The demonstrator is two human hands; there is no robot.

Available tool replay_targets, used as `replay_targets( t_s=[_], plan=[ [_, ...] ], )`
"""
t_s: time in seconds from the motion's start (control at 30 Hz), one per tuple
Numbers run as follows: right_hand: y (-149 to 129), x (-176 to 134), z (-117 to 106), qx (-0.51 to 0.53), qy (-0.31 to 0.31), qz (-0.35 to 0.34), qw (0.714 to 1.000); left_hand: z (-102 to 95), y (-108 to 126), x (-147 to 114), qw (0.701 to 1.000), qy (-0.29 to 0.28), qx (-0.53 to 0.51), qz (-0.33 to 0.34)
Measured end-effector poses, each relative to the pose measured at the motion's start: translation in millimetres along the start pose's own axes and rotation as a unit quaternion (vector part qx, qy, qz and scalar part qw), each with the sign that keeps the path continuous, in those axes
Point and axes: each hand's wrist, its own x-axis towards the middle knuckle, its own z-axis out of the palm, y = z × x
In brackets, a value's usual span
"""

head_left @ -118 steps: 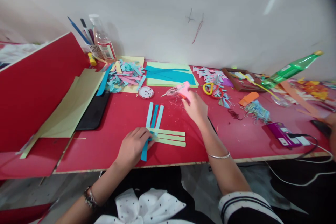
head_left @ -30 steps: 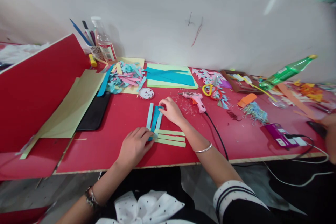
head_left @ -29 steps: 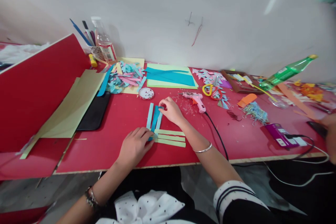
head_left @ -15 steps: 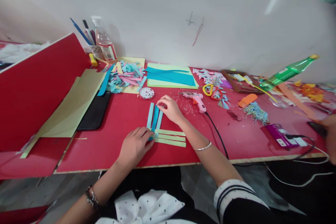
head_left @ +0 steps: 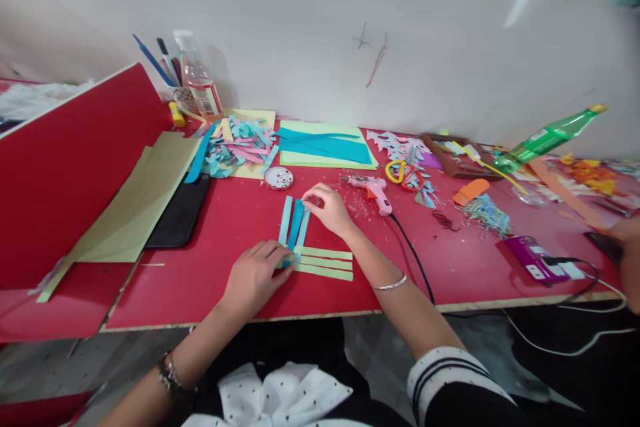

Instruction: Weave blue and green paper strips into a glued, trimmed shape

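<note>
Blue paper strips [head_left: 295,225] stand upright from a woven crossing, a darker one between two pale ones. Pale green paper strips [head_left: 327,265] run rightward from the same crossing. My left hand [head_left: 257,273] grips the crossing at its left side, thumb and fingers closed over the strip ends and hiding part of the weave. At the far end of the right pale blue strip [head_left: 303,227], my right hand [head_left: 327,208] has its thumb and forefinger pinched together. The exact grip there is small and partly covered by the fingers.
Beyond the hands lie a white lid [head_left: 279,177], blue and green paper sheets [head_left: 325,150] and a heap of paper scraps [head_left: 240,147]. A pink glue gun [head_left: 373,190], scissors [head_left: 397,171] and a purple power socket [head_left: 537,260] are rightward. A black tablet-like slab [head_left: 183,213] lies left.
My right fingertips have shifted slightly right, from the dark blue strip's end to the pale blue strip beside it. The dark strip's top now shows uncovered. My left hand stays at the crossing.
</note>
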Motion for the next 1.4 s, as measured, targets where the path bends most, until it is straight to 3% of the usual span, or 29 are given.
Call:
replay_targets(
  t_s=[0.33, 0.6, 0.8, 0.93, 1.07, 1.23, 1.4],
  plan=[
    [3.8, -3.2, -5.3, 0.035, -0.027, -0.003, 0.999, 0.2, -2.4, 0.6, 1.000, -0.023, 0.014, 0.003],
    [5.9, -4.8, -10.5, 0.080, -0.007, 0.004, 0.997, 1.9, -2.0, -0.5, 1.000, -0.011, 0.010, 0.000],
    [4.5, -5.5, -11.3, 0.066, -0.014, 0.012, 0.998, -3.2, -2.5, 2.7, 0.999, -0.032, -0.002, -0.015],
    [6.2, -5.6, -8.7, 0.051, -0.023, 0.014, 0.998, -20.5, -14.3, 20.0, 0.996, 0.002, -0.083, -0.027],
    [8.7, -6.2, -6.4, 0.053, -0.037, 0.032, 0.997, -30.8, -38.8, 51.9, 0.998, 0.020, -0.058, 0.011],
    [9.1, -5.8, -4.7, 0.059, -0.038, 0.041, 0.997, -16.7, -60.9, 85.5, 0.993, -0.046, -0.025, 0.109],
    [11.1, -4.4, -3.9, 0.057, -0.038, 0.044, 0.997, -0.8, -65.4, 96.3, 0.988, -0.077, -0.014, 0.135]
  ],
)
